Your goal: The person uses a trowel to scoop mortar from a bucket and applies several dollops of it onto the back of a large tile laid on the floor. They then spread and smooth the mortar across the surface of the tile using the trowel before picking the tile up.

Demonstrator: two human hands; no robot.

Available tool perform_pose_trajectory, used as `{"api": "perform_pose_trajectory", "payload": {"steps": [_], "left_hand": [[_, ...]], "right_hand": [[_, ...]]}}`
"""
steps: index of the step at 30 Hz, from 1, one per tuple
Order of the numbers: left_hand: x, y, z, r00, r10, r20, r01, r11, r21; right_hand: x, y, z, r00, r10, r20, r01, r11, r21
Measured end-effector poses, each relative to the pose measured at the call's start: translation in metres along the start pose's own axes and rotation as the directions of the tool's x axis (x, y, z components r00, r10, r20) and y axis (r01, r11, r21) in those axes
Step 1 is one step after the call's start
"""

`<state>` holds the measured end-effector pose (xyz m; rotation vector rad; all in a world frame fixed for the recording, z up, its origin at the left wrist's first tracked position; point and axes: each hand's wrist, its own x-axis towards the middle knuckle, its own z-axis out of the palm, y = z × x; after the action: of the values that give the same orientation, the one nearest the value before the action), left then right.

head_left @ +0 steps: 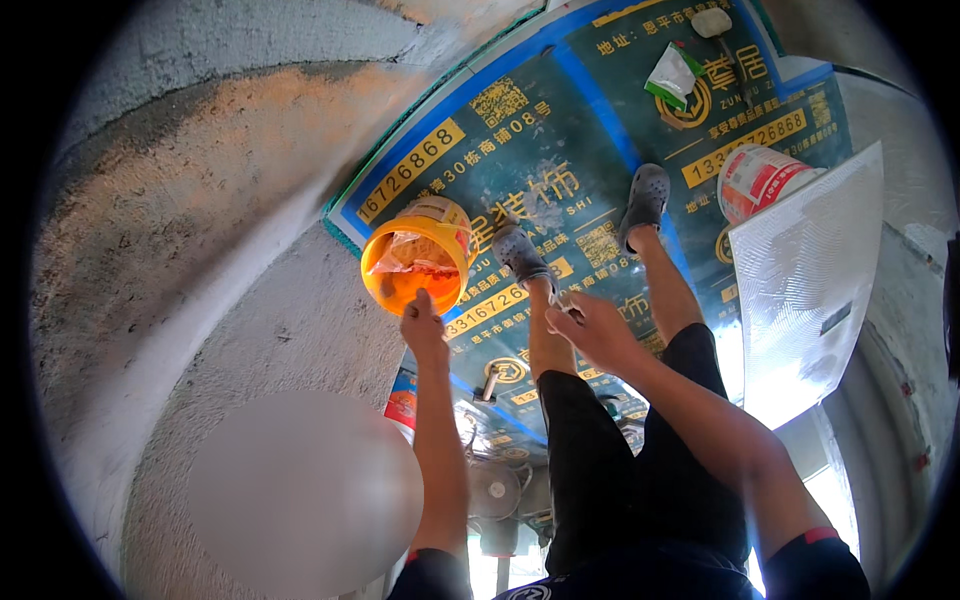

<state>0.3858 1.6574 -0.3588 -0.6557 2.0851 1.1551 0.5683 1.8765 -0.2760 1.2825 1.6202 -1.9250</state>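
Note:
A round yellow-orange bucket (377, 285) tips toward me at the left. Crumpled clear plastic and orange-brown contents (415, 250) show inside it. My left hand (424, 328) is closed at the bucket's near rim, with one digit reaching over the edge; its other fingers are mostly hidden. To the right, in front of my shin, my right hand (592, 328) is held in the air with its fingers pinched together. Something small and pale shows at those fingertips, too small to name. The right hand is apart from the bucket.
Printed green sheeting (560, 130) covers the floor under my clogs. A white-and-red bucket (757, 185) stands at the right beside a leaning pale ridged panel (800, 290). A green-and-white packet (675, 75) and a white-headed mallet (712, 23) lie far right. A rough wall curves along the left.

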Motion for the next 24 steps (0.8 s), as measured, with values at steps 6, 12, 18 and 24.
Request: {"api": "perform_pose_trajectory", "payload": {"steps": [6, 12, 18, 24], "left_hand": [[0.101, 0.005, -0.033, 0.995, -0.098, -0.03, 0.103, 0.962, 0.254], [0.129, -0.008, -0.029, 0.997, -0.082, 0.008, 0.074, 0.938, 0.339], [0.134, 0.001, -0.032, 0.982, -0.015, 0.187, -0.087, 0.848, 0.522], [0.127, 0.011, -0.028, 0.977, 0.015, 0.214, -0.181, 0.589, 0.788]], "right_hand": [[-0.025, 0.021, 0.009, 0.992, 0.12, 0.037, -0.12, 0.993, -0.011], [-0.038, 0.032, 0.009, 0.99, 0.137, -0.015, -0.137, 0.99, 0.035], [-0.044, 0.026, 0.011, 0.96, 0.275, -0.057, -0.269, 0.958, 0.096], [-0.048, 0.021, 0.003, 0.956, 0.275, -0.099, -0.234, 0.923, 0.305]]}}
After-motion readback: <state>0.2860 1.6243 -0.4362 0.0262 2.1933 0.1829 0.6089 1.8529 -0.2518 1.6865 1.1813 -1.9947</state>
